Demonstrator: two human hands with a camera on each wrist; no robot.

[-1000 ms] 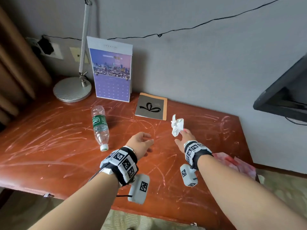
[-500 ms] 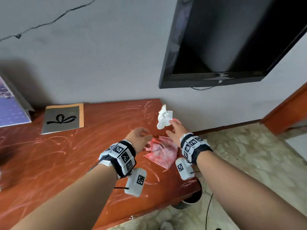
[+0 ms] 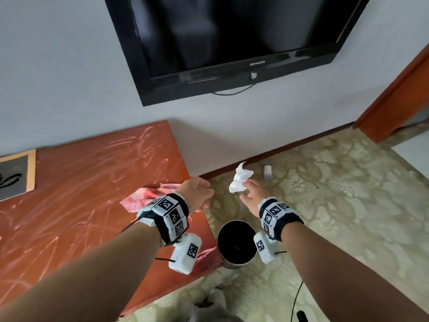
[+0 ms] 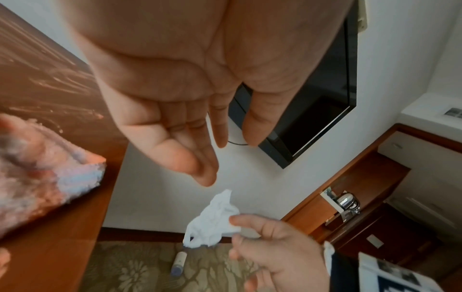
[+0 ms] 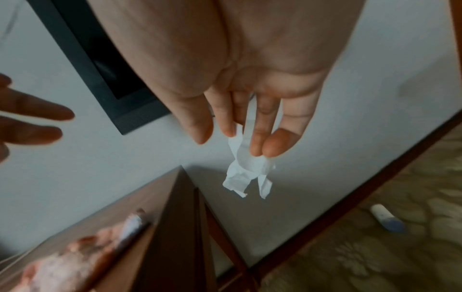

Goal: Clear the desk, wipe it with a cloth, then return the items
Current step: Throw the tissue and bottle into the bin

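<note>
Scratched red bench point(image 3: 69, 182) under a wall TV point(image 3: 232, 36); right grip point(image 3: 251, 194) pinches a crumpled tissue point(image 3: 239, 180) beyond the bin point(image 3: 236, 242); left grip point(image 3: 196, 194) slack, empty.

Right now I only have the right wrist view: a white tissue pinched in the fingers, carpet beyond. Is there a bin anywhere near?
Observer: Yes. The head view shows a round black bin on the carpet beside the end of the desk.
Operator: Is the tissue over it?
Observer: Not quite. In the head view the tissue and the right hand appear beyond the bin's far rim.
Operator: Is the left hand holding anything?
Observer: No. The left wrist view shows the left hand with an empty palm, fingers relaxed.
</note>
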